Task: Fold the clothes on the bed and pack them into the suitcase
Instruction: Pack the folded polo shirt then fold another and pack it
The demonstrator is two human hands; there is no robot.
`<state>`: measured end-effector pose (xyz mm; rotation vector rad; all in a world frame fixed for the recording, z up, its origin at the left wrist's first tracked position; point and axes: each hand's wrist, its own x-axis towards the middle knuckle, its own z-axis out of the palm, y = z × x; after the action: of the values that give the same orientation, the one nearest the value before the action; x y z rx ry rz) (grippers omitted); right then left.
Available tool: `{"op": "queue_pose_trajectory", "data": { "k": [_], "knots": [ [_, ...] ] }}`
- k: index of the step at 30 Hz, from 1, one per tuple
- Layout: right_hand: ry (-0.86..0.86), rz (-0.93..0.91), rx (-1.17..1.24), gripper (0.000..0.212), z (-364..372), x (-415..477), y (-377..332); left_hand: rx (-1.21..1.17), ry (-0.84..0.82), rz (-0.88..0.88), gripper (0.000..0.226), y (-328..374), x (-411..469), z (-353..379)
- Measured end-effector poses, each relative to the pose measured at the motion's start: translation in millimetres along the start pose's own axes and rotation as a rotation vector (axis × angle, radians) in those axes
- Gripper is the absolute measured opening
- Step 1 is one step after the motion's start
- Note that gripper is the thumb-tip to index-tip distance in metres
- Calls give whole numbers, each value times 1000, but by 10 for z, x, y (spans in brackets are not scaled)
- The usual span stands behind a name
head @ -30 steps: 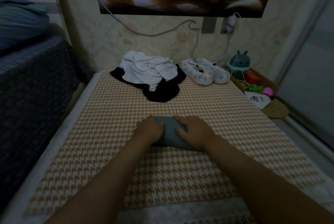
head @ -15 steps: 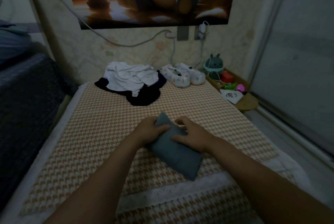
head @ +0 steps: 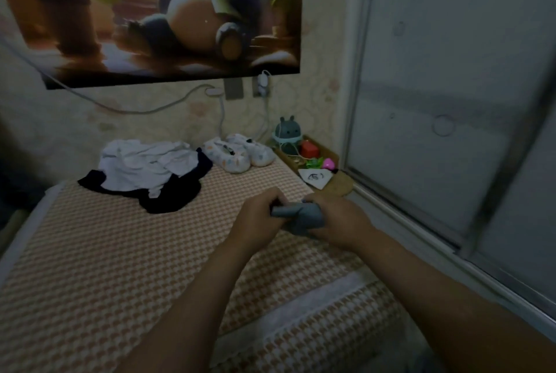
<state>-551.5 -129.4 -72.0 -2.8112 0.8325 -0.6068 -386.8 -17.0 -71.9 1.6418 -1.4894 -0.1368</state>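
Grey garment [head: 304, 215], bunched, left hand [head: 258, 216] and right hand [head: 343, 220] gripping it, fingers [head: 269, 196] curled, mostly hidden

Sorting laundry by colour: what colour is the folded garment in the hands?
The garment is grey-blue; head view.

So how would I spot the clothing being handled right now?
Look at the checked bed cover. Near its right edge, the left hand and right hand hold a small grey cloth between them. Unlike the white clothes and black clothes heaped by the wall, it is one tight bundle.
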Motion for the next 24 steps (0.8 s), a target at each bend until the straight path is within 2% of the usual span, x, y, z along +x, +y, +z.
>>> {"op": "queue_pose_trajectory", "data": {
  "k": [3, 4, 6, 7, 9, 12, 14, 16, 20, 24],
  "knots": [
    [115, -62, -256, 83, 360, -98, 382, 127, -148, 34, 23, -173, 49, 278],
    [98, -44, -287, 81, 512, -163, 452, 172, -252, 3, 28, -219, 63, 357],
    [80, -15, -271, 63, 747, -294, 507, 250, -480, -63, 37, -253, 106, 504],
    [88, -10, -260, 59, 815, -345, 527, 281, -535, -73, 38, -238, 131, 562],
    [57, -2, -197, 63, 827, -400, 551, 336, -501, -29, 41, -189, 183, 675],
    [22, 54, -15, 87, 797, -449, 599, 384, -463, 102, 62, -154, 219, 841],
    [-86, 180, -5, 114, 776, -474, 617, 411, -568, 58, 71, -195, 172, 908],
    [-211, 269, -12, 126, 768, -496, 650, 452, -664, 2, 82, -264, 104, 933],
    [-203, 131, -146, 101, 793, -493, 701, 554, -732, 55, 112, -345, 10, 881],
    [-245, 99, -128, 79, 664, -521, 682, 664, -579, 160, 94, -315, -91, 964]
  ]
}}
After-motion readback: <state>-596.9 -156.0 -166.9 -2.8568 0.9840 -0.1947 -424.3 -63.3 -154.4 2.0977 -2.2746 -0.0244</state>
